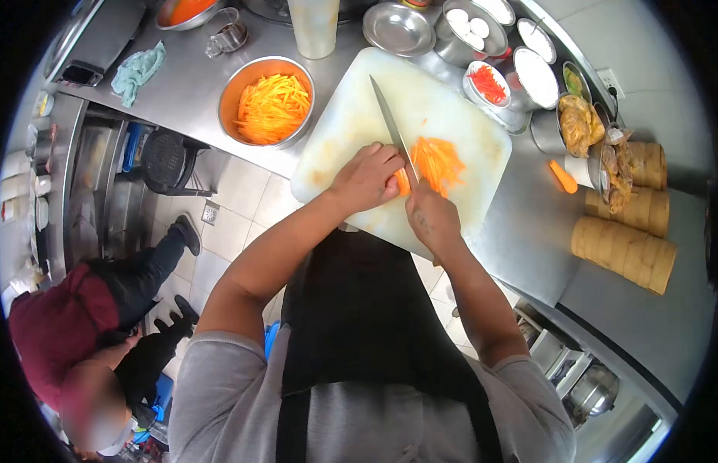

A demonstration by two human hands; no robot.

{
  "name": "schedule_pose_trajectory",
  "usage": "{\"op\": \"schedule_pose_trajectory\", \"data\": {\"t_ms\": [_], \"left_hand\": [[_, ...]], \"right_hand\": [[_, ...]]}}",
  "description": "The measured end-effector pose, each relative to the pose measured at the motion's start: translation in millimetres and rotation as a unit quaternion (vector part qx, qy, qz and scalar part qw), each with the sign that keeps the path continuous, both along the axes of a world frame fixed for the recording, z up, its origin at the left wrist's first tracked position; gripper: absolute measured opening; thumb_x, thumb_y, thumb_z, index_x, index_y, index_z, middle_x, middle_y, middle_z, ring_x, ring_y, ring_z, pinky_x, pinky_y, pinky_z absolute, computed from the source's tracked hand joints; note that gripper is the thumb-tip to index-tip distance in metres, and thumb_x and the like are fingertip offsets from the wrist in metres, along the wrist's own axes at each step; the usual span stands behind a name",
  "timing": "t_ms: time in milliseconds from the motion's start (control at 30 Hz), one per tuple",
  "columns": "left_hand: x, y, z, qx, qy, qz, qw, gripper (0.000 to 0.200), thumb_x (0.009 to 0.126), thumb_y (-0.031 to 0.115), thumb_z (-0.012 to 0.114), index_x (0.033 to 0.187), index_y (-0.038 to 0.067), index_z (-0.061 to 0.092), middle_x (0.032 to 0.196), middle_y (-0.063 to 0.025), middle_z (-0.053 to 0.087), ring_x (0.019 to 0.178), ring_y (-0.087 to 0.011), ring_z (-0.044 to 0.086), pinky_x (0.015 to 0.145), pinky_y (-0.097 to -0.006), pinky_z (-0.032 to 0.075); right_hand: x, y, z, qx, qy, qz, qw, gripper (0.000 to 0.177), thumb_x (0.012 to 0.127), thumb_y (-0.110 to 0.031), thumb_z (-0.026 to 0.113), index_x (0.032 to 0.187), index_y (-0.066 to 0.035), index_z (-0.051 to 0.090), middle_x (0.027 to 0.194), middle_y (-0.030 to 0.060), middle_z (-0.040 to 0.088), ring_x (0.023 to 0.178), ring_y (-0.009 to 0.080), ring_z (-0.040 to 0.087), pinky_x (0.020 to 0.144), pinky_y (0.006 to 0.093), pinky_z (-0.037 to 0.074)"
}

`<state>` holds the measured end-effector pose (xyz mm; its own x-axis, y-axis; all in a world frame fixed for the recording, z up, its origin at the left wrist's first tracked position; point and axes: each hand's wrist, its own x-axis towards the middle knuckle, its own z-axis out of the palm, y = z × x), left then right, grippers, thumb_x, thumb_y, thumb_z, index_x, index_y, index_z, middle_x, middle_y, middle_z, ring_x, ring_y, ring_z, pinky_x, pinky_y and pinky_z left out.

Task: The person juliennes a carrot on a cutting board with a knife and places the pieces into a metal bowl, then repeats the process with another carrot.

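While my left hand (366,177) bends over the carrot piece (403,182), its fingers curled nearly closed and pressing it to the board (351,108), my right hand (434,220) is closed round the handle of the knife (393,123). The blade points to the far side, slanting a little left, between the piece and the loose strips (437,162) just to its right. To cut well here, I would tuck my left fingertips behind the knuckles (the steel lies right beside them) and let the flat of the blade run along the knuckles as a guide. Small, equal shifts of the left hand should give strips of one thickness, and a smooth forward stroke should cut cleaner than a straight shove down. A short piece can roll, so firm, level pressure matters. The strips would be best well off the cutting line. A bowl (229,92) of orange strips stands left of the board on the table (521,231), and another carrot (562,177) lies to the right.
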<state>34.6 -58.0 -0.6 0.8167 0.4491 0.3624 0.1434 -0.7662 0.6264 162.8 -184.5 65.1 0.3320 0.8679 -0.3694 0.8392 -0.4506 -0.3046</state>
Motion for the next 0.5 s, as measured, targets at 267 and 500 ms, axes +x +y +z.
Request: {"op": "schedule_pose_trajectory", "data": {"t_ms": [267,500], "left_hand": [[-2,0,0,0.003,-0.006,0.0,1.0,0.029,0.075,0.009,0.064,0.103,0.004,0.061,0.108,-0.0119,0.057,0.097,-0.0312,0.056,0.09,-0.0405,0.048],[-3,-2,1,0.007,-0.002,0.004,1.0,0.027,0.075,0.008,0.064,0.101,0.005,0.062,0.106,-0.0112,0.058,0.098,-0.0309,0.056,0.09,-0.0406,0.048]], "right_hand": [[-3,-20,18,-0.055,-0.004,0.006,0.998,0.021,0.095,-0.017,0.049,0.097,0.004,0.054,0.08,0.0292,0.067,0.078,0.0462,0.069,0.072,0.054,0.054],[2,-16,33,-0.007,-0.001,0.038,0.999,0.022,0.095,-0.017,0.05,0.099,0.004,0.054,0.08,0.0298,0.067,0.078,0.0467,0.068,0.074,0.0548,0.054]]}}
